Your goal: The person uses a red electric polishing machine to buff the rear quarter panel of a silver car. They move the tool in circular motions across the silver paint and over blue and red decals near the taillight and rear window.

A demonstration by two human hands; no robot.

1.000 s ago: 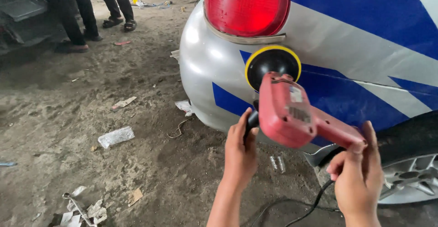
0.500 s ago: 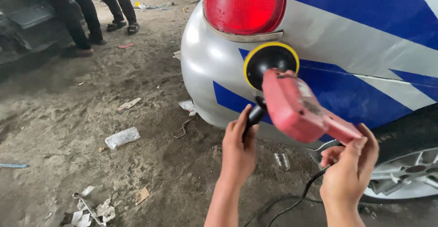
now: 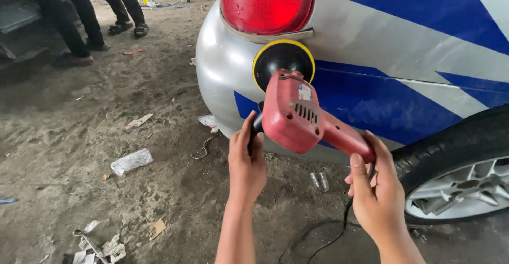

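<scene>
1. Left hand (image 3: 246,163) grips the polisher's (image 3: 297,113) side handle; right hand (image 3: 374,189) wraps its rear grip.
2. Pad (image 3: 282,65) presses the bumper (image 3: 222,73) (under the taillight (image 3: 265,1)).
3. Tyre (image 3: 456,142) at 3 o'clock; litter (image 3: 131,161) at 9.

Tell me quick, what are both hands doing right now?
Left hand: closed around the black side handle of the red electric polisher.
Right hand: closed around the polisher's red rear grip.

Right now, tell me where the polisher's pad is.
In the head view, the yellow-rimmed black pad sits upper centre against the silver rear corner of the car, just below the red tail light and above the red polisher body.
</scene>
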